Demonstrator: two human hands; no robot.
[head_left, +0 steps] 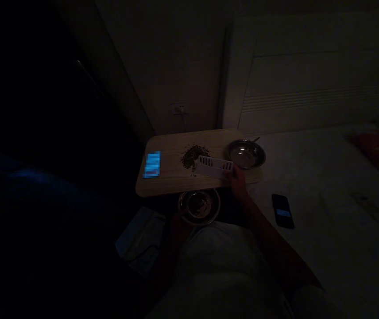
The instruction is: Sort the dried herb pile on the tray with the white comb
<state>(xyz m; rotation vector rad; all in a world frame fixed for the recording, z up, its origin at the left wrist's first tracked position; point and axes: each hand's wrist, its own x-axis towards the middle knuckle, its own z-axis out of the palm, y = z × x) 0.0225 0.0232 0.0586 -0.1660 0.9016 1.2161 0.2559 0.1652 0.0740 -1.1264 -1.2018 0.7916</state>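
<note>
A: Left end, please?

B: One lit screen [152, 165], blurred, on a pale wooden surface [171, 142]. Next, the left hand [181, 221], gripping the left rim of a near metal bowl [215, 212]; finger placement lost in the dark.

A: Hazards there?

B: Tipping, judged possible: the hold was one-sided, so a slack grip could have tilted the bowl. Spillage also, had bits left the surface's near edge wide of the rim.

A: Contents?

B: Dark matter with a paler patch; kind not legible.

A: Middle lot?

B: One loose heap of dark flakes [191, 156], mid-surface, strays on its near side. At its right, one white slotted piece [213, 172], its right end gripped by the right hand [237, 179]. A hurried stroke might have scattered flakes, the dim light hiding them.

A: Far right?

B: One far metal bowl [246, 156], on the surface's right end, shiny inside, contents not discernible; a thin stick [256, 139] projected beyond its far rim. Lastly, one dark phone [282, 206], partly lit, on the bed [322, 248].
</note>
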